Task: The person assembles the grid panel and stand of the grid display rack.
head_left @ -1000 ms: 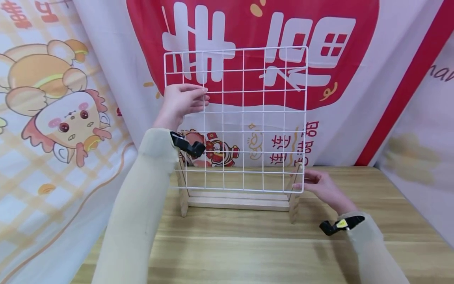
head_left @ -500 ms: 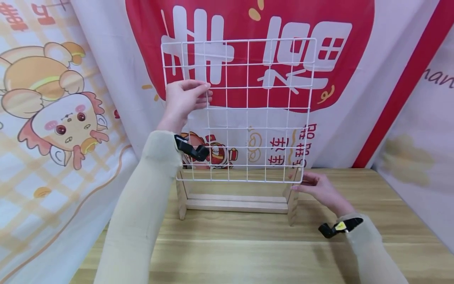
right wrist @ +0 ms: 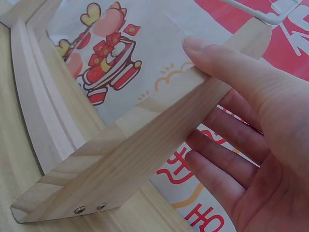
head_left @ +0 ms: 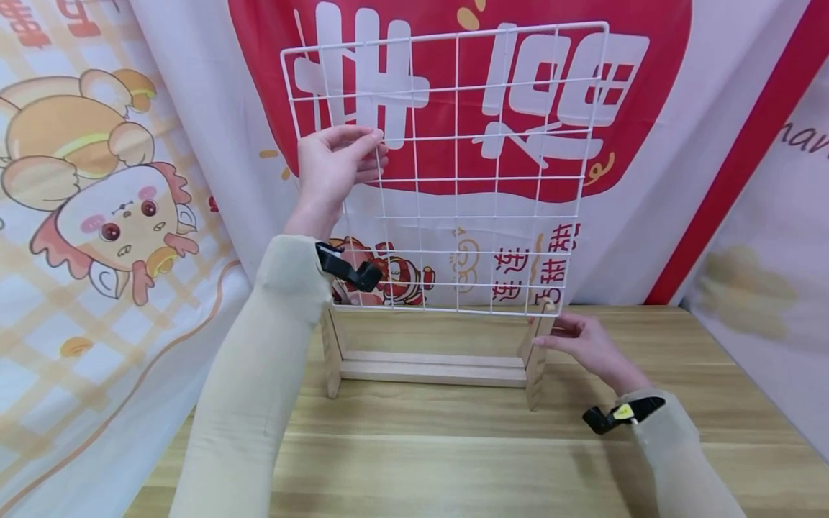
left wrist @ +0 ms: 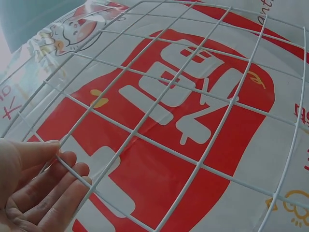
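In the head view my left hand point(head_left: 337, 165) pinches a white wire grid panel point(head_left: 456, 136) near its left edge, thumb in front. The left wrist view shows thumb and fingertips closed on one wire point(left wrist: 72, 170). Held up before the backdrop, the panel tilts slightly, its right side higher. Its bottom edge is level with the tops of a light wooden stand point(head_left: 434, 373). My right hand point(head_left: 589, 347) grips the stand's right upright point(right wrist: 159, 121), thumb over the front edge and fingers behind. The panel's lower right corner point(right wrist: 275, 20) is beside the upright's top end.
The stand rests on a wood-grain table point(head_left: 421, 460). Behind it hangs a red and white printed cloth point(head_left: 648, 237). A cartoon-print cloth point(head_left: 84, 237) borders the left, and a pale cloth point(head_left: 764, 288) borders the right. Two screw heads point(right wrist: 91, 208) show low on the upright.
My left hand has raised the grid panel; its bottom edge has gone from below the stand's tops to about level with them, its top right corner up and outward. My right hand stays at the upright.
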`<state>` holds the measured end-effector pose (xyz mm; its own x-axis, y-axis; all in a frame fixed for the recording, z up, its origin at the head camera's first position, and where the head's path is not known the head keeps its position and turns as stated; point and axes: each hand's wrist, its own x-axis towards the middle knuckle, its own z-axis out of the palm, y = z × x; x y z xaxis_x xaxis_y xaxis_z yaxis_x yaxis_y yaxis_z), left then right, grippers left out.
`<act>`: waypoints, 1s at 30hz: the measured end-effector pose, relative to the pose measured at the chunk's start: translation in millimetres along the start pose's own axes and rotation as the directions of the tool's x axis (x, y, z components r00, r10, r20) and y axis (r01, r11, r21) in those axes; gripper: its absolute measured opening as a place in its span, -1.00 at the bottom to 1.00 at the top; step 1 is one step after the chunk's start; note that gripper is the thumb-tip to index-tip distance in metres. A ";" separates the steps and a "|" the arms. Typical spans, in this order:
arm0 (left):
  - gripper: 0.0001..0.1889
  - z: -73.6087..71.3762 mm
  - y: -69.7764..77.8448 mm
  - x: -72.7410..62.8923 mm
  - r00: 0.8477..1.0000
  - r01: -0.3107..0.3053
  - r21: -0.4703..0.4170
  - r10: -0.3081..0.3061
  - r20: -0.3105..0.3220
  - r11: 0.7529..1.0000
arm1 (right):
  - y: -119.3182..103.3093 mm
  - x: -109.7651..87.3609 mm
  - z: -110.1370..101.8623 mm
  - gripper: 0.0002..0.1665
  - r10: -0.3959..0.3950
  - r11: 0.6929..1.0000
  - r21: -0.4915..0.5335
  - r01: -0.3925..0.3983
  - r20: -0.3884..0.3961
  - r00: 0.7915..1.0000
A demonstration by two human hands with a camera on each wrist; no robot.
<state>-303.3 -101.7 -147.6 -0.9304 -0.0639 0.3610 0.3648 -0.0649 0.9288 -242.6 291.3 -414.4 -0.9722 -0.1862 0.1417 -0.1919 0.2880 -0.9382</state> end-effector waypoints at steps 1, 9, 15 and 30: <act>-0.71 0.0 0.7 -0.2 1.000 -0.005 -0.001 0.005 0.001 1.000 | -0.5 0.3 0.0 -0.37 0.000 1.000 -0.005 0.000 0.004 1.000; -0.69 -1.3 3.5 -0.8 0.999 -0.046 0.002 0.046 0.013 0.999 | -2.5 0.4 0.3 -0.38 0.019 0.999 -0.043 -0.019 -0.001 1.000; -0.68 -3.6 7.0 -2.4 0.998 -0.055 0.028 0.055 -0.001 0.998 | -1.9 0.0 -0.5 -0.39 0.024 0.999 -0.044 -0.024 -0.004 1.000; -0.68 -7.7 6.5 -3.5 0.996 -0.055 -0.001 0.055 -0.065 0.998 | 0.9 1.4 0.3 -0.37 0.024 0.999 -0.041 -0.025 -0.010 1.000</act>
<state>-297.4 -109.6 -143.4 -0.9045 -0.1317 0.4056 0.4159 -0.0623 0.9073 -244.2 291.0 -415.1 -0.9779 -0.1699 0.1221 -0.1734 0.3312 -0.9275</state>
